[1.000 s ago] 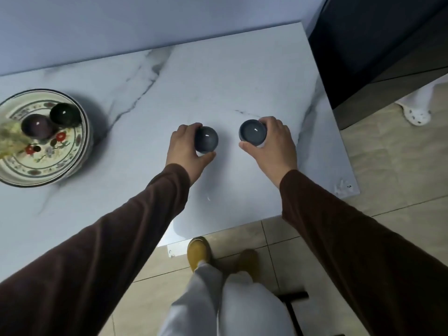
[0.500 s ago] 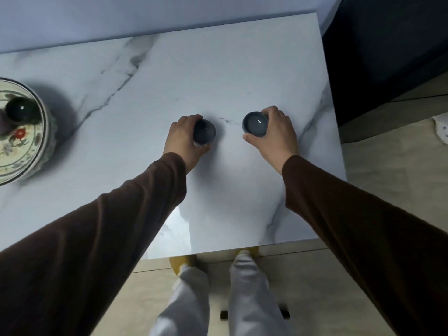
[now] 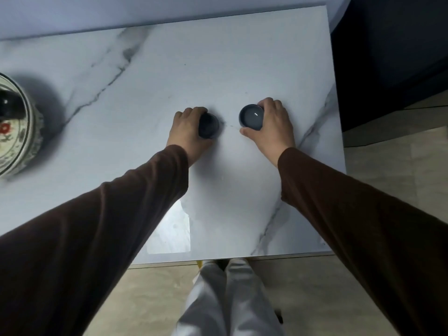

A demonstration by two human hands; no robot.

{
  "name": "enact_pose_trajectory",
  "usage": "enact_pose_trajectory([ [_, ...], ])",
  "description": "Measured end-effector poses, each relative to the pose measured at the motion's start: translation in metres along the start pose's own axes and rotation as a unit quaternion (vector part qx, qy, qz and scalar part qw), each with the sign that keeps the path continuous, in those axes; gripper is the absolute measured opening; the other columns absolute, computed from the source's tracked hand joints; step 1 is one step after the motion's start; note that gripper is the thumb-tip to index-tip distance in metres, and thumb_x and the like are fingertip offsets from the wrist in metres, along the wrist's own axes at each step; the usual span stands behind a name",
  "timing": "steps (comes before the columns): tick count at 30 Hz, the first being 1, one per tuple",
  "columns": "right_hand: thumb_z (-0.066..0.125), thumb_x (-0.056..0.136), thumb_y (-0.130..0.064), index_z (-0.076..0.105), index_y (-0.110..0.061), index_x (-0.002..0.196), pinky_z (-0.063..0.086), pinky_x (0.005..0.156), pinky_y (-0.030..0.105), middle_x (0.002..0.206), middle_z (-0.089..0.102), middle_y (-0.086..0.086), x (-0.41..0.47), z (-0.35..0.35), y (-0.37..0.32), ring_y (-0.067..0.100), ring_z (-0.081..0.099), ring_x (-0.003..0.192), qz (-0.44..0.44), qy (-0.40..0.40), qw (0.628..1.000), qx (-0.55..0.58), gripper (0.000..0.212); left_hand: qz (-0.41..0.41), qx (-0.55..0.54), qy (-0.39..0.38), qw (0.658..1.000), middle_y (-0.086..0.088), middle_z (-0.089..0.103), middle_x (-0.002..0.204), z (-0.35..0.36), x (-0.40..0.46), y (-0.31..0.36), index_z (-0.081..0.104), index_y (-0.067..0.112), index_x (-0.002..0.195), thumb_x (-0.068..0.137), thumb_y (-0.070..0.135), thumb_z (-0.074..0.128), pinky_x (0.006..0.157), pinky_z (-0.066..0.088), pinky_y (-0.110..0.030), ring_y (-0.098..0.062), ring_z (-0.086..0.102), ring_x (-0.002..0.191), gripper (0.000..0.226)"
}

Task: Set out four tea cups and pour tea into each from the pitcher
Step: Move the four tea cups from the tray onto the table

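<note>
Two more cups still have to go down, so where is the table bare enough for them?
Bare marble lies between the patterned bowl and the left hand, and behind both hands toward the wall. Only the narrow gap between the two cups is crowded.

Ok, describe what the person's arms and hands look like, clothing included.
Both arms wear long, loose dark brown sleeves of plain soft fabric, ending at the wrists. The left hand and right hand are bare: no gloves, rings, watch or bracelets visible. The sleeves show no markings or logos.
</note>
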State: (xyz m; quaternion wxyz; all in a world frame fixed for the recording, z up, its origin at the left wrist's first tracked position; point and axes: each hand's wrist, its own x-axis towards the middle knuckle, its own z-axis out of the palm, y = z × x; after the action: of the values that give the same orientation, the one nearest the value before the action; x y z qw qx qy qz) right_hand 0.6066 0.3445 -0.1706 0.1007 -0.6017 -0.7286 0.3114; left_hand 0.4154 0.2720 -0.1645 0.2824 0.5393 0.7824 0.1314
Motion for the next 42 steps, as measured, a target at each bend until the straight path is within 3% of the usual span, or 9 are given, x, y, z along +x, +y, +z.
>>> enact_pose_trajectory([
  [4, 0.081, 0.073, -0.037, 0.050, -0.013, 0.122, 0.045, 0.091, 0.037, 0.123, 0.052, 0.006, 0.000, 0.002, 0.001, 0.025, 0.050, 0.114, 0.000, 0.001, 1.000, -0.003, 0.063, 0.002, 0.005, -0.008, 1.000, -0.006, 0.053, 0.127, 0.001, 0.002, -0.002, 0.046, 0.017, 0.134, 0.075, 0.019, 0.067, 0.090, 0.032, -0.025, -0.030, 0.042, 0.117, 0.062],
  [10, 0.078, 0.070, -0.052, 0.043, -0.015, 0.138, 0.039, 0.102, 0.034, 0.135, 0.050, 0.004, -0.006, -0.006, -0.005, 0.026, 0.042, 0.123, -0.005, 0.006, 0.999, -0.052, 0.085, 0.006, 0.011, -0.018, 1.000, -0.006, 0.042, 0.145, -0.008, -0.008, 0.001, 0.031, 0.019, 0.148, 0.073, 0.019, 0.070, 0.106, 0.033, -0.034, -0.031, 0.035, 0.129, 0.085],
  [14, 0.071, 0.080, -0.046, 0.050, -0.017, 0.133, 0.040, 0.100, 0.036, 0.132, 0.052, 0.002, -0.020, -0.015, -0.027, 0.026, 0.043, 0.122, -0.057, 0.049, 0.994, -0.085, 0.063, 0.025, 0.035, 0.009, 0.999, -0.006, 0.040, 0.145, -0.030, -0.027, -0.015, 0.035, 0.017, 0.146, 0.074, 0.025, 0.073, 0.108, 0.032, -0.034, -0.031, 0.034, 0.130, 0.082],
  [17, 0.066, 0.086, -0.039, 0.050, -0.019, 0.132, 0.039, 0.099, 0.036, 0.132, 0.052, 0.001, -0.035, -0.012, -0.056, 0.026, 0.043, 0.122, -0.095, 0.037, 0.989, -0.109, 0.053, 0.021, 0.031, 0.021, 0.999, -0.007, 0.043, 0.143, -0.052, -0.048, -0.036, 0.037, 0.015, 0.144, 0.077, 0.025, 0.071, 0.108, 0.033, -0.035, -0.030, 0.036, 0.130, 0.076],
  [23, 0.062, 0.089, -0.031, 0.051, -0.018, 0.132, 0.039, 0.101, 0.040, 0.131, 0.053, 0.003, -0.073, 0.016, -0.135, 0.027, 0.045, 0.120, -0.130, 0.003, 0.986, -0.104, 0.046, 0.014, 0.014, 0.042, 0.999, -0.005, 0.048, 0.137, -0.104, -0.091, -0.093, 0.044, 0.014, 0.138, 0.080, 0.022, 0.067, 0.105, 0.036, -0.034, -0.028, 0.040, 0.127, 0.063],
  [33, 0.059, 0.092, -0.028, 0.052, -0.016, 0.130, 0.040, 0.102, 0.038, 0.129, 0.054, 0.004, -0.144, 0.102, -0.272, 0.025, 0.045, 0.120, -0.126, -0.029, 0.989, -0.065, 0.040, 0.045, 0.026, 0.080, 0.995, -0.011, 0.050, 0.134, -0.197, -0.156, -0.218, 0.047, 0.009, 0.136, 0.080, 0.022, 0.068, 0.105, 0.031, -0.031, -0.031, 0.043, 0.123, 0.061],
  [38, 0.060, 0.092, -0.028, 0.053, -0.016, 0.129, 0.040, 0.102, 0.036, 0.128, 0.055, 0.003, -0.143, 0.130, -0.311, 0.024, 0.046, 0.120, -0.128, -0.037, 0.991, -0.032, 0.040, -0.013, -0.013, 0.118, 0.993, -0.014, 0.049, 0.134, -0.222, -0.154, -0.258, 0.046, 0.009, 0.138, 0.079, 0.020, 0.070, 0.105, 0.029, -0.030, -0.032, 0.041, 0.125, 0.064],
  [42, 0.061, 0.090, -0.030, 0.053, -0.014, 0.127, 0.040, 0.099, 0.035, 0.125, 0.055, 0.004, -0.122, 0.150, -0.331, 0.025, 0.046, 0.116, -0.138, -0.045, 0.989, -0.010, 0.041, -0.106, -0.075, 0.170, 0.977, -0.015, 0.044, 0.141, -0.229, -0.144, -0.280, 0.043, 0.011, 0.141, 0.080, 0.023, 0.070, 0.113, 0.027, -0.033, -0.031, 0.036, 0.134, 0.067],
])
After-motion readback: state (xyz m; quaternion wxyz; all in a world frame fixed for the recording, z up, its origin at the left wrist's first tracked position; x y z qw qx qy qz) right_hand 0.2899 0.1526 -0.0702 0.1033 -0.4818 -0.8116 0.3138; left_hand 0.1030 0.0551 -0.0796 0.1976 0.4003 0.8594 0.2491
